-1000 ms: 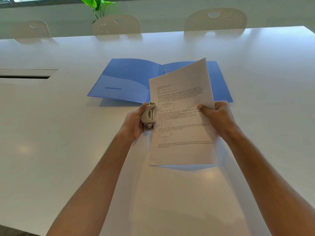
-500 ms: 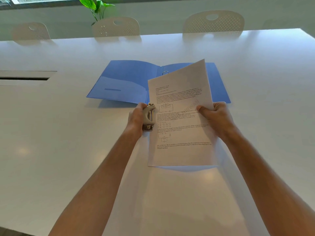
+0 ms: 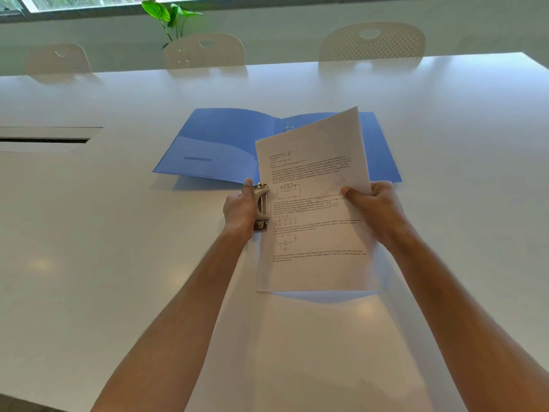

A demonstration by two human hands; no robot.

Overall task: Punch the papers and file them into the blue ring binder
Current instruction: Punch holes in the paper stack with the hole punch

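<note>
A blue ring binder (image 3: pixel 225 144) lies open on the white table (image 3: pixel 118 263), with one metal ring (image 3: pixel 288 129) showing at its spine. In front of it, my right hand (image 3: pixel 371 206) holds a printed sheet of paper (image 3: pixel 315 233) by its right edge, lifted off the table and tilted. My left hand (image 3: pixel 240 208) grips a grey metal hole punch (image 3: pixel 261 209) at the sheet's left edge. The paper's left margin sits in the punch's slot. The sheet hides the binder's right half and near spine.
Three white perforated chairs (image 3: pixel 205 52) stand along the table's far edge, with a green plant (image 3: pixel 169 16) behind them. A recessed cable slot (image 3: pixel 44 139) sits in the table at the left.
Both hands, the punch and the paper have held nearly still. My head has tipped slightly, shifting the view of the binder and chairs a little downward.
</note>
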